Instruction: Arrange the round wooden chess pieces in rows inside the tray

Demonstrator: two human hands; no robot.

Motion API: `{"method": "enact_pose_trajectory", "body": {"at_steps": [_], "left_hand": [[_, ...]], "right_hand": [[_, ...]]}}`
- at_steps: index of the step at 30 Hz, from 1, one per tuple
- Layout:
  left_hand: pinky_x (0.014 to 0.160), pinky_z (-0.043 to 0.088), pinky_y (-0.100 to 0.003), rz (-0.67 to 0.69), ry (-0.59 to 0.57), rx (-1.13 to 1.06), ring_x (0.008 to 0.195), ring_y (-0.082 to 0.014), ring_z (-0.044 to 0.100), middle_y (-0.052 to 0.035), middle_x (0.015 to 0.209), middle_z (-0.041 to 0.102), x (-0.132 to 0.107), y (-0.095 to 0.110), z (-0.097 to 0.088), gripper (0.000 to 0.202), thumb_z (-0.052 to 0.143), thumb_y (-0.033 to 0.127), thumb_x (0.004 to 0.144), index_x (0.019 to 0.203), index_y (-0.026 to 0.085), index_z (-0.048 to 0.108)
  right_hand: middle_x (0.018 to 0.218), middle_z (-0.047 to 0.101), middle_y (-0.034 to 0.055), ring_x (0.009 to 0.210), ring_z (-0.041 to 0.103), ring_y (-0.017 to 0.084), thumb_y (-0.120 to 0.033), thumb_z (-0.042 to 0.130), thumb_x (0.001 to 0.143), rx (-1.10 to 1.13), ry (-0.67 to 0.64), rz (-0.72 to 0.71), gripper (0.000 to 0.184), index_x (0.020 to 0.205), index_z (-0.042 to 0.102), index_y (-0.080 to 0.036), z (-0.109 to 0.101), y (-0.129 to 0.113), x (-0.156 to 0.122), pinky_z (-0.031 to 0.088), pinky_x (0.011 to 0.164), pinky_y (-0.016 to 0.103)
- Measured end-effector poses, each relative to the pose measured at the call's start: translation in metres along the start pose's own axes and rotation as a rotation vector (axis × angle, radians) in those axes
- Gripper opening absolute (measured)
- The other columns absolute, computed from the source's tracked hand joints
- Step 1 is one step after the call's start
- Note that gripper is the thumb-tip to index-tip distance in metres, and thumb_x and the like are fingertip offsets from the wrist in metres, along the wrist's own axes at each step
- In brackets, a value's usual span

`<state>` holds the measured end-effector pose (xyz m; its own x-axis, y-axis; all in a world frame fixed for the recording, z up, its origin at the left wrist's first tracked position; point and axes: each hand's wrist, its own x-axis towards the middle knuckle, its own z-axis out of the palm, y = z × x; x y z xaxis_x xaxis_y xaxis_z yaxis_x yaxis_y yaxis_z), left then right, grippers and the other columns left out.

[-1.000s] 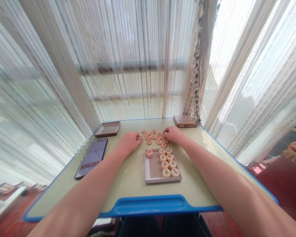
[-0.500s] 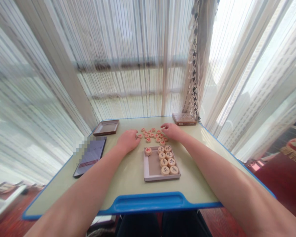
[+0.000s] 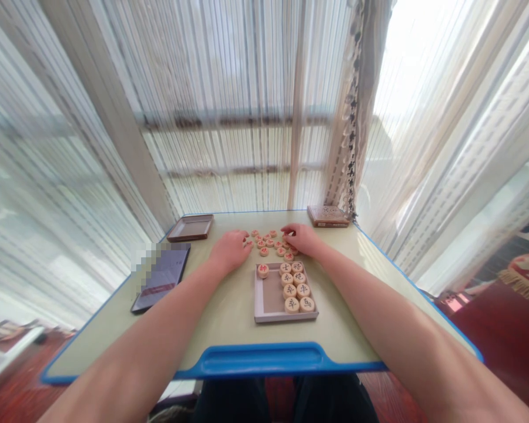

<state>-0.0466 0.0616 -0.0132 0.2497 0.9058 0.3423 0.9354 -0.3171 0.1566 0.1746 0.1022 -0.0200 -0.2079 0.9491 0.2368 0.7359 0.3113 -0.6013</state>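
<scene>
A loose group of round wooden Chinese chess pieces (image 3: 270,242) with red characters lies on the table between my hands. My left hand (image 3: 230,248) rests at their left side, thumb and fingers apart, close by a red-lettered piece (image 3: 249,244). At the right side my right hand (image 3: 300,239) reaches in with curved thumb and fingertips around a red-lettered piece, partly hidden by the hand. Nearer me sits a shallow open box (image 3: 259,302). Several black-lettered pieces (image 3: 291,291) stand in two columns along its right, and one red-lettered piece (image 3: 263,271) is at its back left corner.
An empty brown box lid (image 3: 190,228) lies at the back left, with a tablet (image 3: 163,279) in front of it. A closed patterned box (image 3: 328,216) sits at the back right. The table has a blue rim (image 3: 264,359); sheer curtains (image 3: 233,106) hang behind.
My right hand has moved left and down onto the red-lettered pieces, with its fingers closing around one. My left hand has hardly moved. The view has shifted slightly.
</scene>
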Motion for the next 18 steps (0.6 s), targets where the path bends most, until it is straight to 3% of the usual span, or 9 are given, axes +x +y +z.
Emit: {"method": "enact_pose_trajectory", "body": {"at_steps": [4, 9, 12, 18], "left_hand": [[0.083, 0.044, -0.034, 0.126, 0.103, -0.101, 0.094, -0.0225, 0.056, -0.0079, 0.098, 0.064, 0.001, 0.005, -0.002, 0.029, 0.047, 0.032, 0.081, 0.100, 0.016, 0.061], [0.085, 0.044, -0.036, 0.238, 0.221, -0.178, 0.093, -0.0214, 0.057, -0.0065, 0.102, 0.065, 0.000, 0.010, 0.003, 0.036, 0.052, 0.037, 0.081, 0.110, 0.017, 0.058], [0.083, 0.045, -0.035, 0.257, 0.293, -0.201, 0.091, -0.0204, 0.058, -0.0063, 0.102, 0.066, -0.002, 0.012, 0.006, 0.034, 0.052, 0.036, 0.082, 0.110, 0.018, 0.059], [0.075, 0.048, -0.030, 0.299, 0.370, -0.239, 0.081, -0.0168, 0.061, -0.0053, 0.095, 0.068, -0.004, 0.012, 0.008, 0.027, 0.052, 0.031, 0.083, 0.106, 0.019, 0.061]], "right_hand": [[0.089, 0.066, 0.0066, 0.075, 0.058, 0.014, -0.018, 0.063, 0.069, 0.304, 0.087, 0.025, 0.025, 0.094, 0.064, -0.015, -0.002, -0.002, 0.002, 0.047, 0.069, 0.028], [0.088, 0.065, 0.0060, 0.078, 0.060, 0.013, -0.020, 0.071, 0.063, 0.824, -0.113, 0.032, 0.028, 0.089, 0.063, -0.016, -0.007, -0.023, -0.005, 0.048, 0.068, 0.027], [0.083, 0.064, 0.0043, 0.076, 0.060, 0.013, -0.020, 0.074, 0.059, 0.935, -0.188, 0.067, 0.028, 0.085, 0.063, -0.016, -0.005, -0.036, -0.011, 0.048, 0.071, 0.027], [0.081, 0.063, 0.0022, 0.072, 0.059, 0.011, -0.021, 0.075, 0.058, 0.977, -0.140, 0.083, 0.028, 0.083, 0.062, -0.016, 0.003, -0.045, -0.014, 0.048, 0.071, 0.027]]}}
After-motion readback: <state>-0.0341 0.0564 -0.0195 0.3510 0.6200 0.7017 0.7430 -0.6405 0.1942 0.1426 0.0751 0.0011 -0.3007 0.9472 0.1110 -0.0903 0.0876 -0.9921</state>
